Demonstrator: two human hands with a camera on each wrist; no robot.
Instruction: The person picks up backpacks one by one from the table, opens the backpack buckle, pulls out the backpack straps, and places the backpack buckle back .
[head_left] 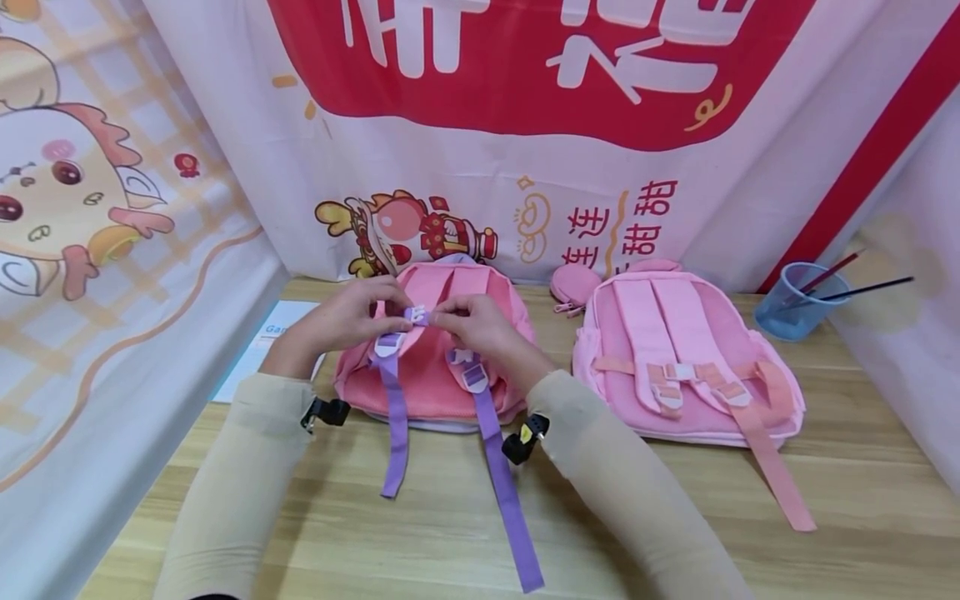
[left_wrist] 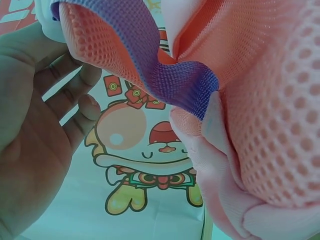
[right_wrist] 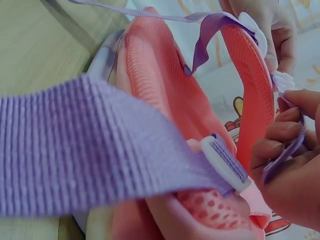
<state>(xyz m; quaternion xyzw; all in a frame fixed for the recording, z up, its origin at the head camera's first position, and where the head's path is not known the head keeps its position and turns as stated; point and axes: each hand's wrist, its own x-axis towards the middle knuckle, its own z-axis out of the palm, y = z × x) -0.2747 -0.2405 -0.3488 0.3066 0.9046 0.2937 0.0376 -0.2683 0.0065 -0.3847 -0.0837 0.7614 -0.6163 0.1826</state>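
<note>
A pink backpack (head_left: 442, 396) with purple webbing straps stands on the table, its shoulder straps facing me. Between my hands, above its left shoulder strap, is a small white buckle (head_left: 417, 314). My left hand (head_left: 348, 315) pinches this buckle with thumb and fingertips; the left wrist view shows its other fingers (left_wrist: 82, 112) loosely bent. My right hand (head_left: 480, 327) pinches the purple webbing (right_wrist: 295, 142) threaded at the buckle, its end lying across the curled fingers. White strap adjusters (head_left: 474, 377) sit lower on the shoulder straps, with long purple tails (head_left: 506, 492) hanging down onto the table.
To the right lies a second pink backpack (head_left: 615, 392) with peach straps and a round pink pouch (head_left: 575, 287) beside it. A blue cup (head_left: 787, 312) holding thin sticks stands at the far right. A printed sheet (head_left: 281, 321) lies behind my left forearm. Printed cloth (head_left: 450, 158) hangs behind the table.
</note>
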